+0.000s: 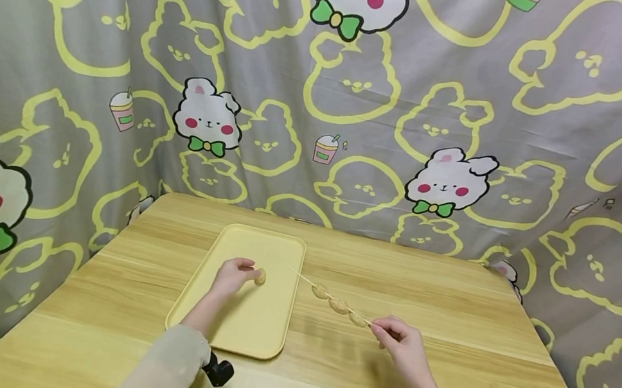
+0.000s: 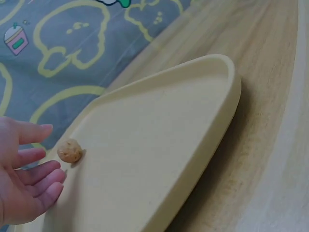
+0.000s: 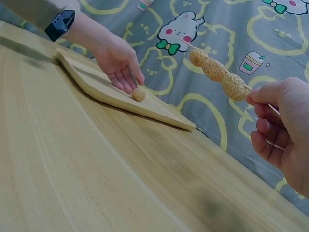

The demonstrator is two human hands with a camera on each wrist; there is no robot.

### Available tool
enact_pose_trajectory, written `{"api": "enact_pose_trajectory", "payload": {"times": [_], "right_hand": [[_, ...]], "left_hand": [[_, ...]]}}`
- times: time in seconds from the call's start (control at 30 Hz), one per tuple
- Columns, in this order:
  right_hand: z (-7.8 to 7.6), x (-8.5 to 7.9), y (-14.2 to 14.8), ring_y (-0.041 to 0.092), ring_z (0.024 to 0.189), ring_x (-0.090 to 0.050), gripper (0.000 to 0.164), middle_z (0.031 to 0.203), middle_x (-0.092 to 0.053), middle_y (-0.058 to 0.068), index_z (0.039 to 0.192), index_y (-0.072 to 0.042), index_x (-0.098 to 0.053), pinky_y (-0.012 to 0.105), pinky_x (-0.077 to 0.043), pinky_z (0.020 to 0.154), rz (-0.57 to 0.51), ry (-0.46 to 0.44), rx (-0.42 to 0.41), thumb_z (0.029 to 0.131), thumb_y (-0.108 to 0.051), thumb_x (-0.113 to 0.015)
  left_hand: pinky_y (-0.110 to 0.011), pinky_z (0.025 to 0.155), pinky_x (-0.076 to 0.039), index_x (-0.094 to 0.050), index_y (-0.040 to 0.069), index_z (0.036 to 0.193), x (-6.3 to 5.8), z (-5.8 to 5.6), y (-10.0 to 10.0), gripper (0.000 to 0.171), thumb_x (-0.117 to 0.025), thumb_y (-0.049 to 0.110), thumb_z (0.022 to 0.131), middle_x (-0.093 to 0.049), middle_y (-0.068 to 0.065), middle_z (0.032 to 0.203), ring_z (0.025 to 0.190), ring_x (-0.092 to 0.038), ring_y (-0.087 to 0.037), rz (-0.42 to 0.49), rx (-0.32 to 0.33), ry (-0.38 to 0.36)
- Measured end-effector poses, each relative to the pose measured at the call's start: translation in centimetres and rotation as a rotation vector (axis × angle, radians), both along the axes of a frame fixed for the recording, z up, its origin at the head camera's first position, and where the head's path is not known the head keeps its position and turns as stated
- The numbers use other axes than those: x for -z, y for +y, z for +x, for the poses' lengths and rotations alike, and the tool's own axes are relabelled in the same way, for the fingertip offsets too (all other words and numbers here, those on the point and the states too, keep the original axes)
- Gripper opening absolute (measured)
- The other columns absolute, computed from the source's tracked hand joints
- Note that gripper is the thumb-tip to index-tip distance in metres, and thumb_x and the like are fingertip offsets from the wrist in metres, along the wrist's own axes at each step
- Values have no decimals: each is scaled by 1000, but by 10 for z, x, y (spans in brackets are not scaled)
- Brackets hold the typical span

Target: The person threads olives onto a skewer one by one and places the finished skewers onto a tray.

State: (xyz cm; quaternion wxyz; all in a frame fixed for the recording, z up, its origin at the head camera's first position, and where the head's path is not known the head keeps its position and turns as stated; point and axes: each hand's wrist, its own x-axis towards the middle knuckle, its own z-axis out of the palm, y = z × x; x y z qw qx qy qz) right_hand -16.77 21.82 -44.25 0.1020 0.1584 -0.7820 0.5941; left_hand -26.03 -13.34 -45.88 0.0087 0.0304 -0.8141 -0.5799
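My right hand [image 1: 399,347] pinches the near end of a thin wooden skewer [image 1: 305,278] above the table, right of the tray. Three textured light-brown balls [image 3: 213,69] are threaded along it, and its pointed tip sticks out past them to the upper left. A single loose brown ball [image 2: 70,151] sits on the yellow tray [image 1: 235,333]. Beside that ball is my left hand [image 2: 24,169], its fingers spread loosely. In the left wrist view a gap shows between the thumb and the ball; whether another fingertip touches it I cannot tell.
The tray with its low raised rim lies on the left half of a wooden table [image 1: 449,301]. A patterned grey curtain [image 1: 277,86] hangs behind and at both sides. A black device [image 1: 218,370] is strapped at the left wrist.
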Motion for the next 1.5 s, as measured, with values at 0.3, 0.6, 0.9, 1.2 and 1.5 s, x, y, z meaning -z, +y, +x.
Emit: {"api": "enact_pose_trajectory", "payload": {"times": [0.3,0.6,0.9,1.2,1.5], "right_hand": [[0,1,1,7,59,-49,9,68,-54,0,88,7,-66,21,-40,48,1,-14,8,85,0,-63],[1,3,4,7,59,-49,8,69,-54,-1,89,6,-67,22,-41,49,3,-27,16,85,0,-63],[1,3,6,11,60,-50,9,68,-53,-2,89,4,-67,22,-42,50,32,-58,26,86,-4,-64],[3,3,8,8,59,-49,8,67,-53,-2,89,5,-68,22,-41,49,40,-55,48,85,-1,-64],[3,3,12,10,59,-50,10,67,-54,10,89,5,-67,24,-41,48,52,-61,65,86,-4,-63]], "left_hand": [[-43,84,-48,-59,-9,113,4,-3,15,38,-68,5,79,-62,-19,104,98,-56,-31,-107,-10,22],[-37,73,-51,-67,-6,100,6,-5,22,26,-64,-1,74,-67,-14,91,83,-61,-24,-217,-19,123],[-31,67,-52,-67,-4,106,7,-2,15,32,-66,0,75,-68,-12,94,81,-61,-21,-137,11,96],[-31,70,-54,-66,-4,108,-8,11,26,31,-69,0,78,-66,-13,98,81,-63,-23,-41,106,186],[-27,71,-53,-68,-3,103,-32,28,37,26,-71,-2,77,-65,-13,99,85,-61,-21,14,225,244]]}}
